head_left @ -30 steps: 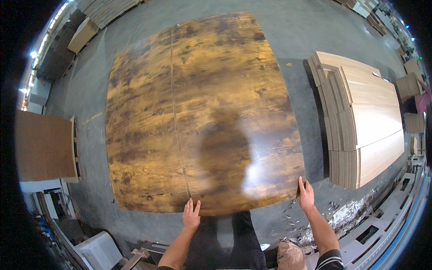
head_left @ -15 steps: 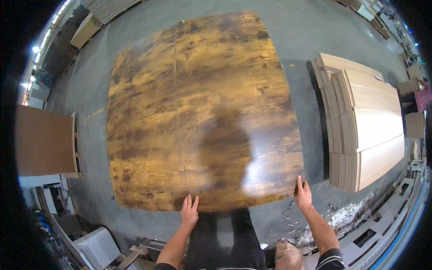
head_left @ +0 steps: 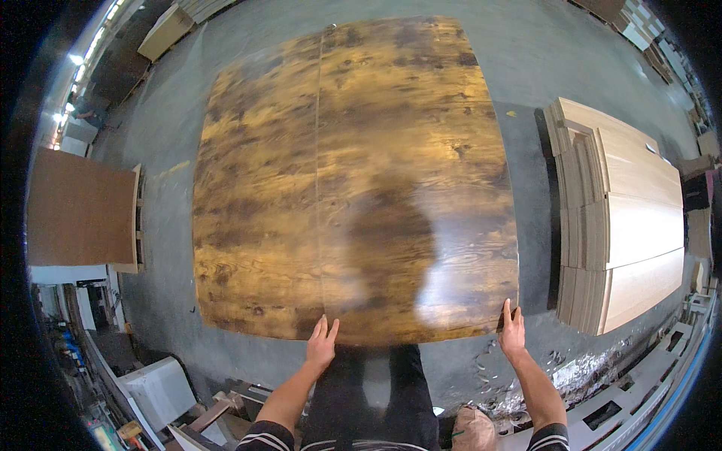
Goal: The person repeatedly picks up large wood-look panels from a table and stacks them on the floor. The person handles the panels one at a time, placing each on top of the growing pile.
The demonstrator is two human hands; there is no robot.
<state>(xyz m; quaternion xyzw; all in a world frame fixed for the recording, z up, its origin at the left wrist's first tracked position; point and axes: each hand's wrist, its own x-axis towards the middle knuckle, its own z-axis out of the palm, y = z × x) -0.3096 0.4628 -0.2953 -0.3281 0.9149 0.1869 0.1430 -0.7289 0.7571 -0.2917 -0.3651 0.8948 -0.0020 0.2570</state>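
A large glossy brown board (head_left: 353, 180) is being held flat above the grey floor (head_left: 526, 68). Its near edge is being touched by the left hand (head_left: 322, 344), fingers straight and slightly apart, and its near right corner is being gripped by the right hand (head_left: 513, 331), fingers clamped on it. A stack of pale panels (head_left: 624, 218) is lying to the right.
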